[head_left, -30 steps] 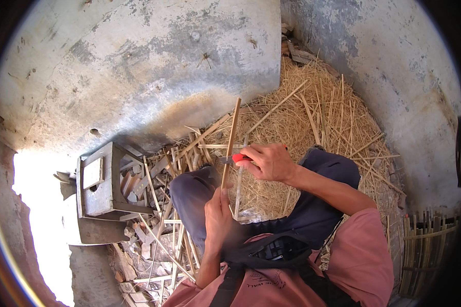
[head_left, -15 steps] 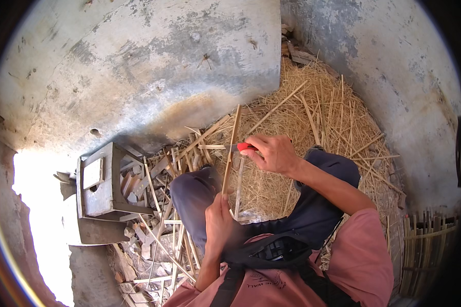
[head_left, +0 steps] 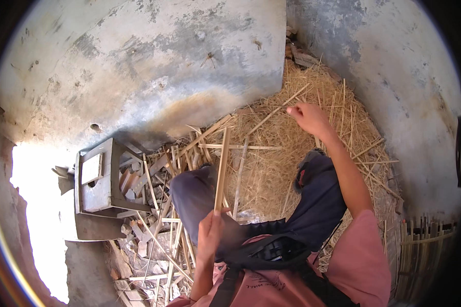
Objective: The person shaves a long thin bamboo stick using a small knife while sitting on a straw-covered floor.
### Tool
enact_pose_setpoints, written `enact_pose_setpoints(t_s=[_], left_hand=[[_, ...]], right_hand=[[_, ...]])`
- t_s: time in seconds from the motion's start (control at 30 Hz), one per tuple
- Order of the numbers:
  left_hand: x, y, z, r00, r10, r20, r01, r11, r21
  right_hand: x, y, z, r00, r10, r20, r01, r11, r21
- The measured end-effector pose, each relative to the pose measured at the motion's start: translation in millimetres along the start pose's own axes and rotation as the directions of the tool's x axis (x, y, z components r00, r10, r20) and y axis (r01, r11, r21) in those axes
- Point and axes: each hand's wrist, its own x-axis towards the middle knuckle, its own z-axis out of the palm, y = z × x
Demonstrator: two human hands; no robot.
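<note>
My left hand (head_left: 210,233) is closed round the lower end of a long, flat bamboo strip (head_left: 223,166), which points up and away above my left knee. My right hand (head_left: 311,118) is raised over the straw, well to the right of the strip, with its fingers curled in. Anything inside that hand is hidden. The red-handled knife of the earlier frame cannot be made out in it now. A small red patch (head_left: 301,177) shows by my right shoe (head_left: 306,169); I cannot tell what it is.
Straw and shavings (head_left: 271,169) cover the floor, with loose strips lying across them. A grey wooden box (head_left: 98,192) stands at the left beside rubble and scrap sticks (head_left: 159,245). Worn plaster walls (head_left: 179,61) rise behind. A slatted bamboo piece (head_left: 427,245) is at the right.
My right hand has moved up and right, away from the strip; the red-handled knife it held against the strip is out of sight. My left hand and the strip have shifted slightly toward me.
</note>
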Motion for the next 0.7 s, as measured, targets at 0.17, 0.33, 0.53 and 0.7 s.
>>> enact_pose_setpoints(t_s=[0.17,0.33,0.53,0.7], left_hand=[[15,14,-9,0.986,-0.043,0.159,0.060,0.993,-0.103],[22,28,-1,0.961,-0.075,0.265,0.116,0.983,-0.141],[31,22,7,0.940,-0.031,0.339,0.078,0.989,-0.126],[34,22,15,0.931,-0.049,0.363,0.088,0.992,-0.094]], right_hand=[[-16,-26,19,0.952,-0.306,0.008,0.287,0.902,0.324],[-32,-57,20,0.910,-0.398,-0.118,0.379,0.679,0.628],[-42,-77,23,0.904,-0.425,-0.041,0.256,0.461,0.849],[-39,-78,31,0.919,-0.383,-0.094,0.260,0.411,0.874]])
